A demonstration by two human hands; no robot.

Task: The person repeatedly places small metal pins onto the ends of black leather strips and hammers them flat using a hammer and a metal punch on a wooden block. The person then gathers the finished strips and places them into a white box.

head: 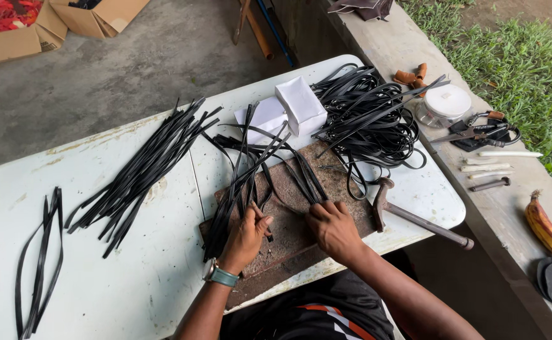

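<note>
Both hands on the brown work board (345,182) at the table's (131,277) near edge. Left hand (245,236) – fingers curled, thumb pinching a few black strips (241,182) that fan away across the board. Right hand (332,228) – fingers bent down onto another strip bundle (307,179), exact pinch hidden. Hammer (408,214) just right of the board; tangled strip coil (370,119) and white box (301,104) behind it; loose strip pile (147,167) to its left.

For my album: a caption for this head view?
Two hands, left and right, sort black strips on a worn board.
</note>
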